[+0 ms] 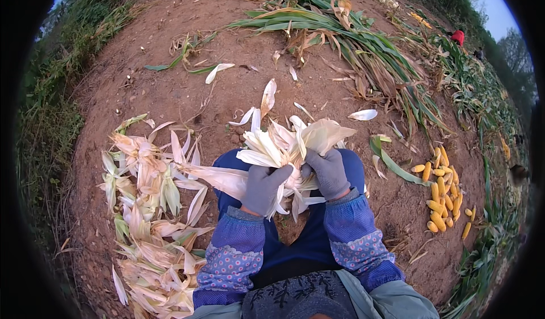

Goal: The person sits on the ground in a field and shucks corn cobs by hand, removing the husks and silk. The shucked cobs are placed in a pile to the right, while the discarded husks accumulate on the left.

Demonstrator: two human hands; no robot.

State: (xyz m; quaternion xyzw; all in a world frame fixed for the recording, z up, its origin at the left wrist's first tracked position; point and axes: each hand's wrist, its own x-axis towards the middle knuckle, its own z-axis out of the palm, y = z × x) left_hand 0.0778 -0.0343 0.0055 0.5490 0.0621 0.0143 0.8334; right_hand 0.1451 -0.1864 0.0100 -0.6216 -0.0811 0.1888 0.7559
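Both of my hands wear grey knit gloves and meet over my lap at a bunch of pale, dry corn husks point(272, 144). My left hand point(266, 187) is closed on the husks from the left, and one long husk sticks out leftward beside it. My right hand point(328, 172) grips the husks from the right, its fingers curled in near the bunch's middle. The husks fan out upward and hang below the hands. Whether a cob sits inside them I cannot tell.
A heap of husks point(149, 216) lies at my left on reddish soil. Husked yellow corn cobs point(443, 191) are piled at the right. Cut green corn stalks point(362, 42) lie ahead. A person in red point(458, 37) is far off at the upper right.
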